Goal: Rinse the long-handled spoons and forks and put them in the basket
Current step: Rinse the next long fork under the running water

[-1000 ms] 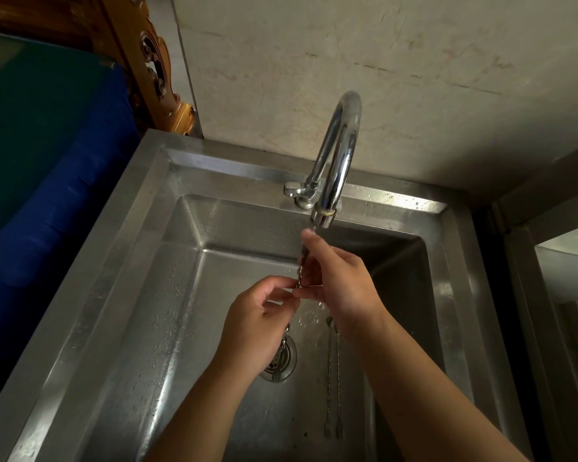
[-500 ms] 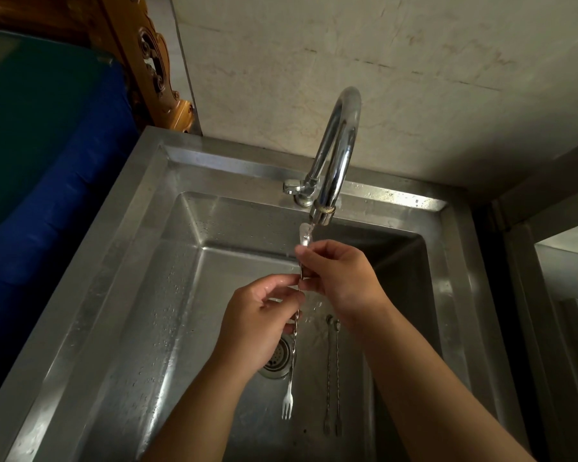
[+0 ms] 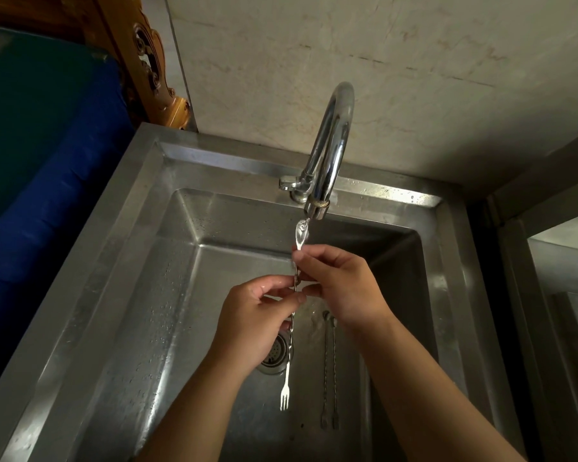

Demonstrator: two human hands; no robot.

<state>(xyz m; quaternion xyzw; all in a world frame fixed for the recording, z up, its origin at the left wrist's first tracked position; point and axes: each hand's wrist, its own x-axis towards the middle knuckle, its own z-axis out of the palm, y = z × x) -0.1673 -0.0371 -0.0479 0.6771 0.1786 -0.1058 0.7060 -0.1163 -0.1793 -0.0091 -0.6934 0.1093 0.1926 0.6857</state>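
Both hands pinch one utensil (image 3: 295, 288) upright: right hand (image 3: 339, 288) at 12 under the tap (image 3: 331, 145), left hand (image 3: 254, 325) below. Better to slide fingers along its twisted stem, turning it.

Two bare forearms enter from the lower edge of the view, each ending in a bare hand: the left hand (image 3: 254, 323) and the right hand (image 3: 339, 288). No sleeve, cuff, glove, ring, watch or bracelet shows on either arm from elbow region to fingertips. The fingernails are short and unpainted, and the left hand's knuckles show a wet sheen.
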